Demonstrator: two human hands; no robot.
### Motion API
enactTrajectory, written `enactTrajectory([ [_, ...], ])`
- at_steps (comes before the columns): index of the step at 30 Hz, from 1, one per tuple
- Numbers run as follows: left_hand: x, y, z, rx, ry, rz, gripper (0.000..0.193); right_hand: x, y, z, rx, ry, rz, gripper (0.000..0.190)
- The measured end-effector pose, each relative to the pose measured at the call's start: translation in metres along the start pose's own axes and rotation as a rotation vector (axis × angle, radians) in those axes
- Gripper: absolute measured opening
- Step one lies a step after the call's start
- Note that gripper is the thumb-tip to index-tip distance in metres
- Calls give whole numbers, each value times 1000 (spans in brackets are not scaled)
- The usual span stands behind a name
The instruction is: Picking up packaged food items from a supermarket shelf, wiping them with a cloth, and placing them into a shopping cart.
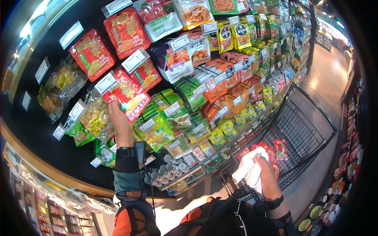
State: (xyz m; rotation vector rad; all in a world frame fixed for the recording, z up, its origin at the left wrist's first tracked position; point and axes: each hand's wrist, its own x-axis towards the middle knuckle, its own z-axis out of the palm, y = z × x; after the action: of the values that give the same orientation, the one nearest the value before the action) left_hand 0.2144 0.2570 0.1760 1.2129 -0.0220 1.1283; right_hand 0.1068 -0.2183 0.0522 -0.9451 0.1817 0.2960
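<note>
My left hand (120, 122) grips a red food pouch (133, 101) by its lower left edge, up at the display rack. The pouch is tilted and hangs just below a price tag (105, 83); some of my fingers are hidden behind it. Beside that hand is a clear bag of round, pale brown food (95, 115) with a yellow label. Lower right, my right hand (267, 177) holds a crumpled white cloth or tissue (252, 168). It hovers over a black wire shopping cart (308, 118), where several red packets (281, 150) lie.
More red pouches (92, 55) hang higher on the rack. Green packets (155, 132) and orange packets (220, 81) fill hooks to the right. Cans (172, 168) stand on the bottom shelf. Shelved goods (338, 188) line the aisle's far right, beyond the floor (327, 67).
</note>
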Motion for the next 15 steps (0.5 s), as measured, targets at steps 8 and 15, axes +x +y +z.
enactTrajectory([
  [8, -19, 19, 10, -236, -31, -141, 25, 9, 2, 8, -38, -17, 5, 24],
  [15, -6, 20, -8, -160, -105, -106, 28, 7, 2, 8, -38, -72, 32, 23],
])
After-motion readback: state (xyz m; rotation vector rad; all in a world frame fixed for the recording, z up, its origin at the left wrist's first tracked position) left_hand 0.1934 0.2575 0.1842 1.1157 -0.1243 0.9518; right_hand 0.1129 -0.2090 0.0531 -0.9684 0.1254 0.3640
